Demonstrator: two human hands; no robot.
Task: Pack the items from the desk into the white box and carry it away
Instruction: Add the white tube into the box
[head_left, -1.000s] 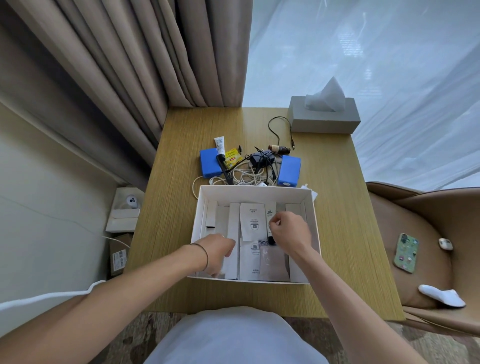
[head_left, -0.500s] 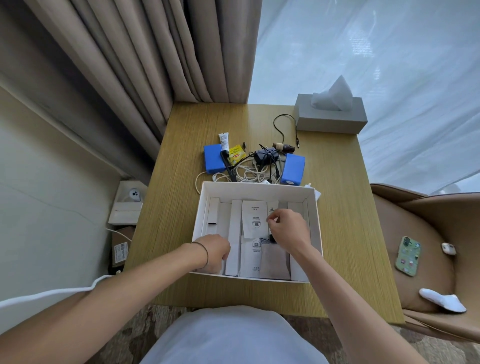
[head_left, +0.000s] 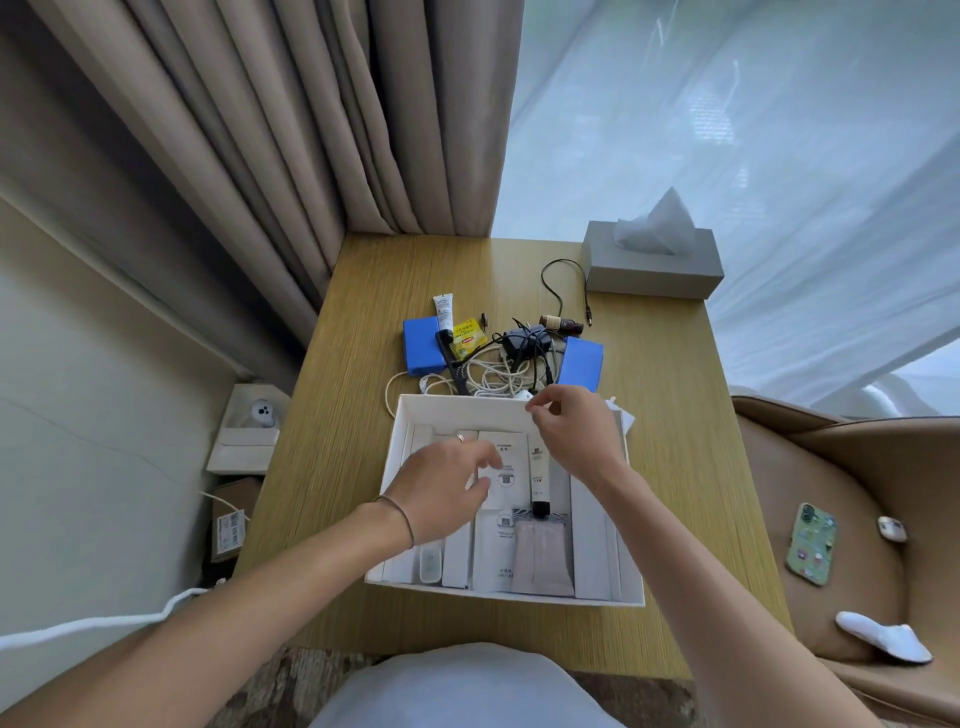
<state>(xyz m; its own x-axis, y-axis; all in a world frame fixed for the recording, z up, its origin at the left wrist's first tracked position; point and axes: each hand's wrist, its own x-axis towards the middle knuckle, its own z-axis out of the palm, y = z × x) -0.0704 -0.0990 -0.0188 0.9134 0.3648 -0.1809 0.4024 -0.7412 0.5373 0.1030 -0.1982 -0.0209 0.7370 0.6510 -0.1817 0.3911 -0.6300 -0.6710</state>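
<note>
both hands are empty with loose fingers, left hand (head_left: 447, 488) over the white box (head_left: 400, 441) near the desk's front edge, right hand (head_left: 576, 436) at its far rim. i'd grab the cable tangle (head_left: 498, 371) as one bundle. left fingers are blurred, and it hides the box items beneath.

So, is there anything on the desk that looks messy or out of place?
Yes. Behind the white box, white cables and black cables lie tangled in one heap with a black comb. A blue box leans tilted against that heap.
</note>
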